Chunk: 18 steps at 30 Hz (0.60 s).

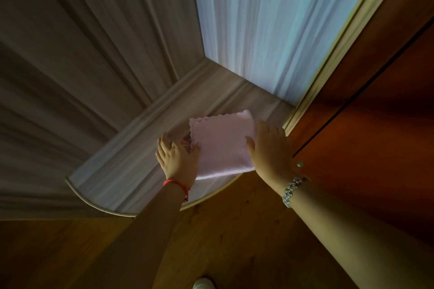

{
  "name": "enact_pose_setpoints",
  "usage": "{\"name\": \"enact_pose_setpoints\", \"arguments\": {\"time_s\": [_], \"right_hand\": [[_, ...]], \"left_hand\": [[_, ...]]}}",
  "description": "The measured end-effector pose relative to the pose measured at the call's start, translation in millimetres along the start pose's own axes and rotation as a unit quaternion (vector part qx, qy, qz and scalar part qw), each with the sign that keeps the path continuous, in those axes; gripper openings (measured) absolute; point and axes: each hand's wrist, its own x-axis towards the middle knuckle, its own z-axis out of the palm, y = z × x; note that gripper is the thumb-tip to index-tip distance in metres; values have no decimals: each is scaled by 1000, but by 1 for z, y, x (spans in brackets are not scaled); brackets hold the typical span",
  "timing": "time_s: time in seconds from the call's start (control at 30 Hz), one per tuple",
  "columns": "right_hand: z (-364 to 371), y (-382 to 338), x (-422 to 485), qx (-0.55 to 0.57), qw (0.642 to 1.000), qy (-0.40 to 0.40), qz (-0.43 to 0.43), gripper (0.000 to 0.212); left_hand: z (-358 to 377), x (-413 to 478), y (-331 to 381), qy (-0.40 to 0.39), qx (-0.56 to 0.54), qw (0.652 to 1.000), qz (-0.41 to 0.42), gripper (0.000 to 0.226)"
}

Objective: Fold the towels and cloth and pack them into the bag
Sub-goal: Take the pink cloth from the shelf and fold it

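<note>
A pale pink folded cloth lies on a rounded pale-wood desk, the right hand pressing it flat-fingered (likely anchoring the fold) while the left hand pinches its scalloped edge, seemingly squaring it.

A grey wood-grain shelf with a rounded front edge sits beside a reddish-brown cupboard door bearing a small round knob; a pale curtain hangs behind
</note>
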Motion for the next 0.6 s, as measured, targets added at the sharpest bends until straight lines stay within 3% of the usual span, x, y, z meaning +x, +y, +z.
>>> {"name": "enact_pose_setpoints", "arguments": {"time_s": [0.2, 0.33, 0.43, 0.53, 0.6], "right_hand": [[-3, -7, 4, 43, 997, -44, 50, 36], [1, -4, 8, 153, 976, -84, 129, 22], [1, -2, 8, 203, 963, -119, 135, 11], [-7, -6, 3, 252, 953, -122, 115, 23], [-15, -11, -2, 302, 940, -118, 104, 18]], "left_hand": [[4, 1, 2, -31, 11, 999, -16, 31], [3, -6, 2, -35, 4, 999, -9, 21], [0, -12, 1, -32, -22, 999, -1, 16], [-5, -16, 0, -27, -52, 998, 2, 17], [-10, -18, 1, -32, -75, 997, 2, 21]]}}
